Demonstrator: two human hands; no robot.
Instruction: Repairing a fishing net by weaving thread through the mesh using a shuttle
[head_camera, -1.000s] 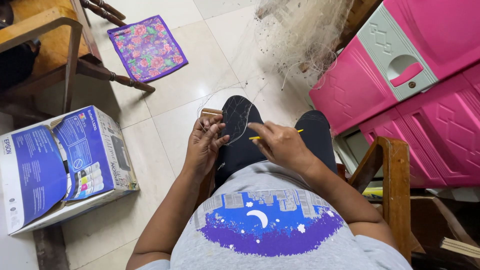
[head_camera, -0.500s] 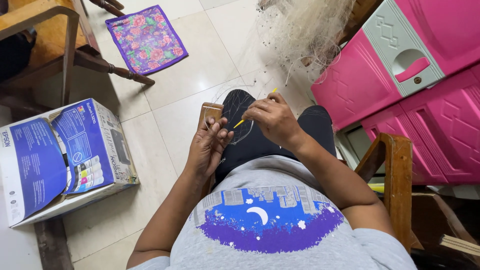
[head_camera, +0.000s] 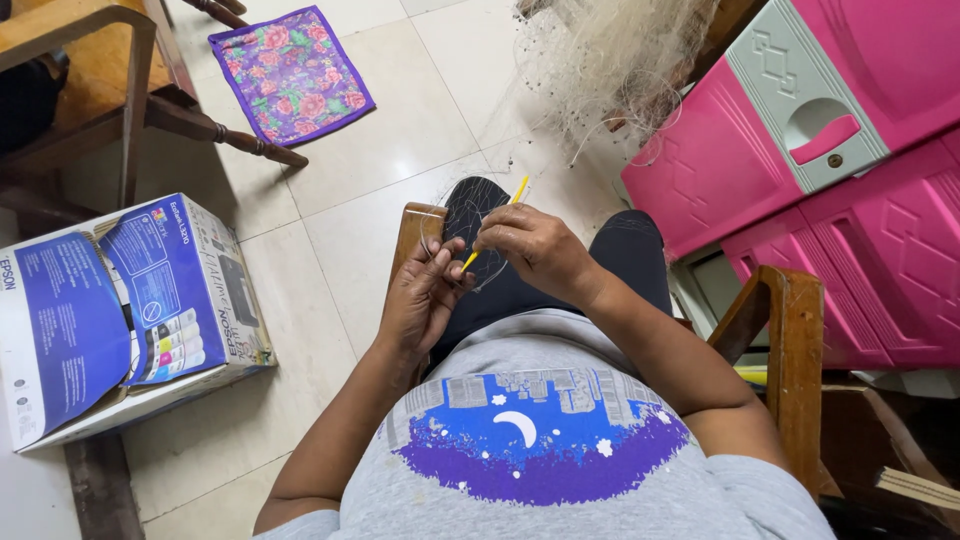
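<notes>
Underfoot, pale floor tiles (head_camera: 400, 150); a blue and white carton (head_camera: 120, 310) sits left, pink cabinets (head_camera: 850, 160) right. Right hand (head_camera: 535, 250) grips a yellow needle (head_camera: 492, 228); left hand (head_camera: 420, 300) pinches fine netting (head_camera: 470, 225) over the knee.

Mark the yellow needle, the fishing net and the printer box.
yellow needle (head_camera: 519, 189), head view, on its upper tip above the right hand.
fishing net (head_camera: 620, 60), head view, on the bunched pale mesh.
printer box (head_camera: 170, 290), head view, on its blue top face.
</notes>
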